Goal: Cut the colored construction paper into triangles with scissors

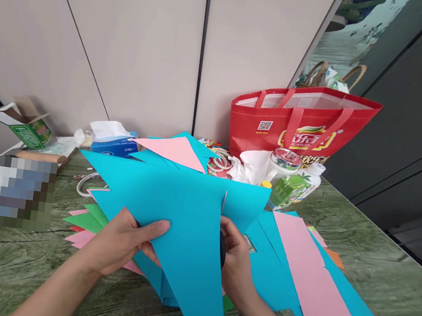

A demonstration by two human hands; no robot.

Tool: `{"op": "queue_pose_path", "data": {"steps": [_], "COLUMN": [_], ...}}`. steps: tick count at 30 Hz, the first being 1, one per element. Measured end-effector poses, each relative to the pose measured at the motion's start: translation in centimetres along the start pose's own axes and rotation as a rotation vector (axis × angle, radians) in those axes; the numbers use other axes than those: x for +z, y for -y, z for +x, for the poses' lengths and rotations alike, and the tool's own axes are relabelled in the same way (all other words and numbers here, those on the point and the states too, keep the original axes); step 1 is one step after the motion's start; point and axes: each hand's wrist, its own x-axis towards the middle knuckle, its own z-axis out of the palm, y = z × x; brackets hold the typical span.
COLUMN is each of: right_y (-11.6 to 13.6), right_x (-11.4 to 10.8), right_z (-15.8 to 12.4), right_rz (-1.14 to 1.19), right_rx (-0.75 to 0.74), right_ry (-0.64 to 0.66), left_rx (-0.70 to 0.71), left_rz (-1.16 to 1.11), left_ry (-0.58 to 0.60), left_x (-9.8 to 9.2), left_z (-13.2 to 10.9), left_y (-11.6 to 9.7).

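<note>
A large sheet of blue paper point(185, 201) is held up over the table. My left hand point(132, 241) pinches it near its lower left part, thumb on top and fingers underneath. Closed around the dark handle of a pair of scissors point(222, 248), my right hand point(235, 258) is at the cut edge. One blade tip shows above the blue sheet, and the paper is slit from below up to the blades. The rest of the scissors is hidden by the paper and fingers. Green, pink and red paper pieces point(92, 217) stick out beneath the sheet on the left.
Cut blue paper and a long pink piece point(315, 277) lie on the right of the green table point(403, 295). Behind stand a red bag point(256, 138), a lidded jar point(286, 160), a blue tissue pack point(114, 143) and a green box point(32, 133). A tape roll point(83, 184) lies at left.
</note>
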Motion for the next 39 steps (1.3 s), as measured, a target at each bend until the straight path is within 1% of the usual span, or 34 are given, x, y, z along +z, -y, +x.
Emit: {"op": "queue_pose_path", "data": {"steps": [6, 17, 23, 25, 27, 31, 35, 37, 39], "right_y": [0.0, 0.0, -0.3, -0.5, -0.6, -0.5, -0.1, 0.1, 0.3], "right_x": [-0.1, -0.1, -0.1, -0.2, -0.3, -0.2, 0.0, 0.0, 0.0], "right_z": [0.0, 0.0, 0.0, -0.1, -0.1, -0.1, -0.1, 0.0, 0.1], "right_rz": [0.007, 0.035, -0.001, 0.002, 0.014, 0.052, 0.043, 0.023, -0.005], "right_rx": [-0.002, 0.002, -0.020, -0.019, -0.018, -0.001, 0.019, 0.021, 0.015], "right_ry": [0.009, 0.005, -0.004, 0.002, 0.004, 0.016, 0.009, -0.017, -0.048], "left_rx": [0.019, 0.019, 0.105, 0.134, 0.150, 0.159, 0.145, 0.127, 0.114], "left_rz": [-0.024, 0.010, 0.144, 0.104, 0.039, -0.015, 0.009, 0.018, 0.012], "left_ry": [0.008, 0.005, -0.022, -0.041, -0.085, -0.153, -0.201, -0.204, -0.175], "left_x": [0.0, 0.0, -1.1, -1.2, -1.0, -0.4, -0.5, -0.7, -0.8], "left_z": [0.0, 0.1, -0.1, -0.2, -0.3, -0.3, 0.0, 0.2, 0.3], "left_y": [-0.1, 0.0, -0.2, -0.5, -0.9, -1.3, -0.9, -0.7, -0.4]}}
